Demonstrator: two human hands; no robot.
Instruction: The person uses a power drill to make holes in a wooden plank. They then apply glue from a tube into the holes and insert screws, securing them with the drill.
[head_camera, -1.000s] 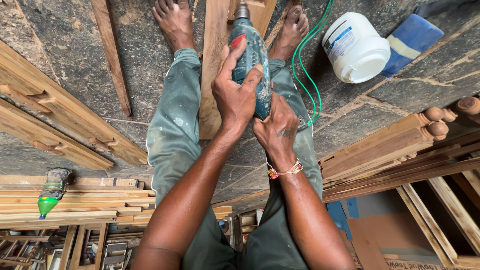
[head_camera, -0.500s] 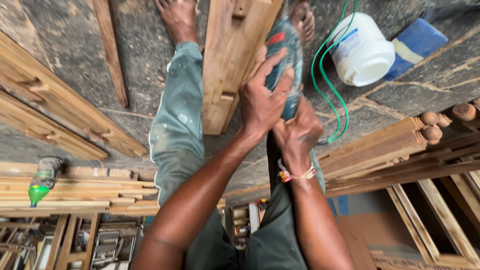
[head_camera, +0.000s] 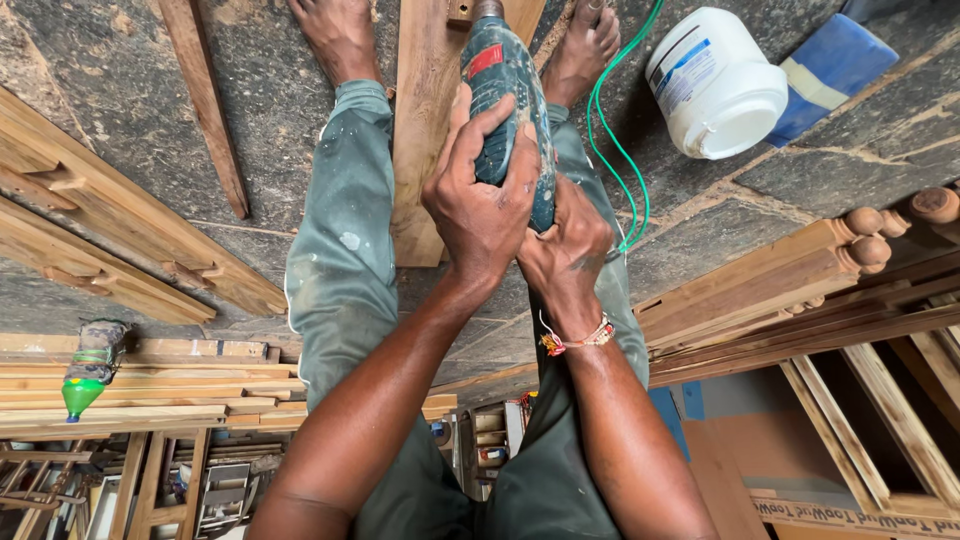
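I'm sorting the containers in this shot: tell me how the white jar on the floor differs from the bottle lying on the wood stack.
The white jar is wide, squat and opaque, lying tipped on the stone floor at upper right. The bottle is slim, grimy, with a green cone tip, lying on the stacked wood strips at lower left. The jar looks much bulkier than the bottle. Both lie on their sides, untouched by either hand.

Your left hand (head_camera: 480, 205) and right hand (head_camera: 565, 250) both grip the green power drill (head_camera: 505, 95), pointed down onto the wooden plank (head_camera: 425, 130) between your feet.
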